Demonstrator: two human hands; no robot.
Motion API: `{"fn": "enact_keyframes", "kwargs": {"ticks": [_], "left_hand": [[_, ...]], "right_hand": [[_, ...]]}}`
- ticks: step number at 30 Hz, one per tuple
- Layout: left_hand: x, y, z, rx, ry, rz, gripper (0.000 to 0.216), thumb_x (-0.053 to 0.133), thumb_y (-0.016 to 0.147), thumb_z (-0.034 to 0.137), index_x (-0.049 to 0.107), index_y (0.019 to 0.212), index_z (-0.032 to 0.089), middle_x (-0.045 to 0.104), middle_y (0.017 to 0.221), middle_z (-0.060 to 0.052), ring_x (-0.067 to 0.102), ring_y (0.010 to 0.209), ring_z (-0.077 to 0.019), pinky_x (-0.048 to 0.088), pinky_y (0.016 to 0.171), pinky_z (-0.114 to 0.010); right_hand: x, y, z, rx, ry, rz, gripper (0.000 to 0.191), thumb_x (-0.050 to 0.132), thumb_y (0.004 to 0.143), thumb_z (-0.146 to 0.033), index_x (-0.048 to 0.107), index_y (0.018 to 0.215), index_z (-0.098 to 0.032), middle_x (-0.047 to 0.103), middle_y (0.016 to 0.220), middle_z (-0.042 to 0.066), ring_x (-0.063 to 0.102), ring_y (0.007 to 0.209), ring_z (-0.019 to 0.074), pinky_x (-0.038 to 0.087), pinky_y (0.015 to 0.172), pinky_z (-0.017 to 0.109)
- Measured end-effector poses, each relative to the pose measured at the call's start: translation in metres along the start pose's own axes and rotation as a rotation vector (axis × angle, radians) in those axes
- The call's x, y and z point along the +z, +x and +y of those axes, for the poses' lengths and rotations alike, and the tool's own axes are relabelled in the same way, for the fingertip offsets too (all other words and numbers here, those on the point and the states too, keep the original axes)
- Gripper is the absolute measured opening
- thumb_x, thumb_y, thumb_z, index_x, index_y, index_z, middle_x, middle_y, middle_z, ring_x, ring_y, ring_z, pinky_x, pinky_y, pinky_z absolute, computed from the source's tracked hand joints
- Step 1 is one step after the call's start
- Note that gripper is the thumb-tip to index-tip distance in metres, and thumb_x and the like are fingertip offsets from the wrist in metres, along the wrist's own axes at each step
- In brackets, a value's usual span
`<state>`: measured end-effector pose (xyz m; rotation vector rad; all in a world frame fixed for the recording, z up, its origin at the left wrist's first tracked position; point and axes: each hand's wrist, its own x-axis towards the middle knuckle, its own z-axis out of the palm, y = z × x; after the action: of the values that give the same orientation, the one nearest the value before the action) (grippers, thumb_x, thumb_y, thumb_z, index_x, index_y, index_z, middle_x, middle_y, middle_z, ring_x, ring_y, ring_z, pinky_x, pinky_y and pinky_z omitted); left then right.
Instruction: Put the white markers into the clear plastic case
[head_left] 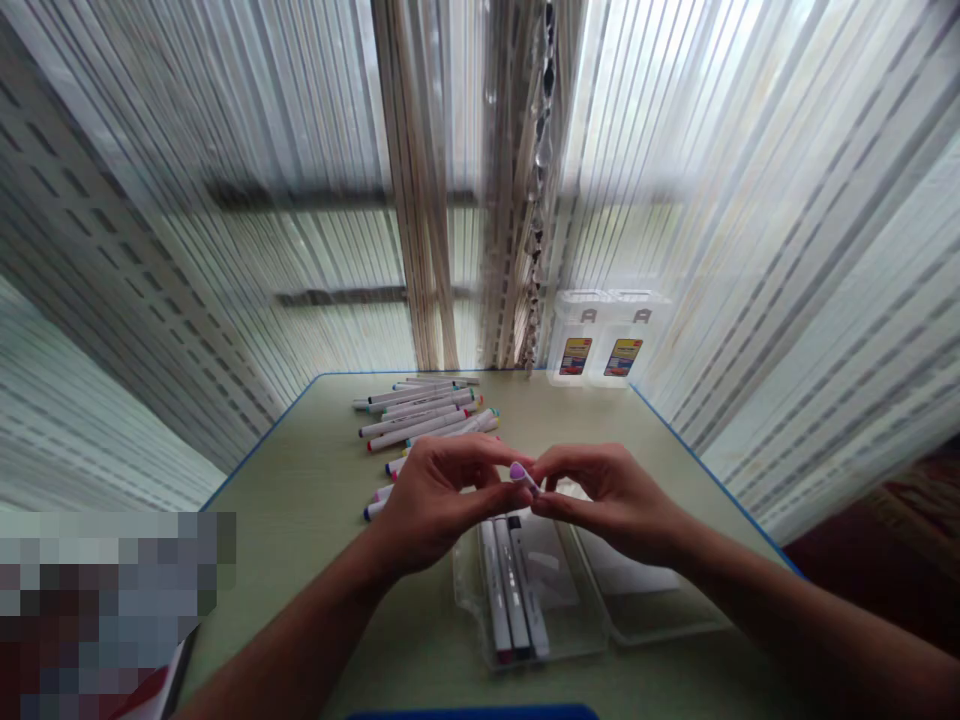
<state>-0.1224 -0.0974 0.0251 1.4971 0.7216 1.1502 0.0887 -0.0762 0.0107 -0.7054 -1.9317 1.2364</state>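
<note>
A white marker with a purple end (519,474) is held between both hands above the table. My left hand (442,495) pinches it from the left with thumb and fingers. From the right, my right hand (604,490) has its fingertips closed on the same marker. Below them lies an open clear plastic case (592,640), its two halves spread flat. Three white markers (510,590) rest side by side in the left half. Beyond my left hand is a loose pile of white markers (420,425) with coloured ends, partly hidden by that hand.
Two clear cases with labels (600,345) stand upright at the table's back right corner. The pale green table (285,540) has a blue edge. String curtains (300,130) hang behind it and on both sides. A pixelated patch covers the lower left corner.
</note>
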Motion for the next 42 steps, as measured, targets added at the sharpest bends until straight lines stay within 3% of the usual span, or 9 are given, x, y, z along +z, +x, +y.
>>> {"fn": "enact_keyframes", "kwargs": {"ticks": [8, 15, 22, 26, 31, 34, 38, 42], "left_hand": [[-0.002, -0.001, 0.001, 0.073, 0.095, -0.106, 0.025, 0.079, 0.072, 0.015, 0.079, 0.096, 0.022, 0.070, 0.091, -0.007, 0.064, 0.080, -0.0165, 0.051, 0.071, -0.028], [-0.001, -0.002, 0.006, 0.099, 0.148, -0.188, 0.027, 0.081, 0.070, 0.014, 0.079, 0.094, 0.024, 0.070, 0.091, -0.007, 0.063, 0.081, -0.0169, 0.049, 0.073, -0.029], [-0.001, -0.003, 0.010, 0.104, 0.165, -0.238, 0.026, 0.081, 0.069, 0.014, 0.080, 0.093, 0.024, 0.068, 0.095, -0.007, 0.057, 0.076, -0.0141, 0.046, 0.066, -0.027], [0.000, -0.004, 0.008, 0.071, 0.113, -0.158, 0.023, 0.081, 0.070, 0.016, 0.079, 0.092, 0.022, 0.066, 0.093, -0.007, 0.058, 0.077, -0.0142, 0.045, 0.065, -0.026], [-0.001, 0.002, 0.005, -0.022, 0.010, 0.114, 0.013, 0.076, 0.076, 0.022, 0.073, 0.088, 0.016, 0.066, 0.077, -0.003, 0.052, 0.059, -0.0081, 0.040, 0.053, -0.020], [-0.004, 0.007, 0.003, -0.045, 0.003, 0.236, 0.016, 0.072, 0.080, 0.028, 0.067, 0.088, 0.014, 0.063, 0.069, 0.001, 0.047, 0.051, -0.0052, 0.038, 0.049, -0.018], [-0.005, 0.011, -0.003, -0.138, -0.007, 0.317, 0.027, 0.071, 0.082, 0.032, 0.058, 0.100, 0.016, 0.062, 0.063, 0.003, 0.045, 0.046, -0.0048, 0.034, 0.044, -0.016], [-0.004, 0.012, -0.008, -0.204, 0.017, 0.338, 0.032, 0.069, 0.082, 0.033, 0.057, 0.105, 0.016, 0.061, 0.061, 0.004, 0.044, 0.044, -0.0048, 0.032, 0.043, -0.015]], "right_hand": [[0.000, -0.001, 0.000, -0.076, -0.117, 0.000, 0.017, 0.070, 0.084, -0.019, 0.073, 0.100, -0.017, 0.072, 0.091, 0.006, 0.064, 0.085, 0.0195, 0.048, 0.079, 0.033], [0.002, 0.000, -0.005, -0.150, -0.193, -0.002, 0.011, 0.070, 0.083, -0.020, 0.071, 0.092, -0.014, 0.072, 0.089, 0.008, 0.066, 0.082, 0.0191, 0.049, 0.077, 0.031], [0.002, 0.001, -0.004, -0.180, -0.219, 0.032, 0.012, 0.069, 0.083, -0.015, 0.072, 0.094, -0.015, 0.072, 0.095, 0.008, 0.067, 0.090, 0.0193, 0.050, 0.082, 0.030], [0.002, 0.000, -0.005, -0.153, -0.256, 0.021, 0.010, 0.068, 0.084, -0.018, 0.072, 0.093, -0.015, 0.073, 0.092, 0.007, 0.067, 0.085, 0.0182, 0.050, 0.078, 0.029], [0.003, -0.002, -0.005, -0.086, -0.239, -0.006, 0.011, 0.069, 0.085, -0.022, 0.072, 0.094, -0.016, 0.073, 0.083, 0.004, 0.064, 0.074, 0.0147, 0.050, 0.071, 0.027], [0.005, -0.004, -0.003, 0.011, -0.077, -0.029, 0.027, 0.069, 0.085, -0.024, 0.067, 0.111, -0.015, 0.070, 0.078, 0.004, 0.063, 0.068, 0.0132, 0.050, 0.065, 0.025], [0.008, -0.005, -0.004, 0.144, 0.249, -0.063, 0.058, 0.072, 0.084, -0.024, 0.048, 0.137, -0.018, 0.067, 0.073, 0.001, 0.062, 0.063, 0.0122, 0.051, 0.061, 0.025], [0.008, -0.005, -0.008, 0.192, 0.465, -0.110, 0.055, 0.068, 0.087, -0.023, 0.049, 0.138, -0.019, 0.070, 0.081, 0.004, 0.064, 0.062, 0.0121, 0.053, 0.060, 0.026]]}}
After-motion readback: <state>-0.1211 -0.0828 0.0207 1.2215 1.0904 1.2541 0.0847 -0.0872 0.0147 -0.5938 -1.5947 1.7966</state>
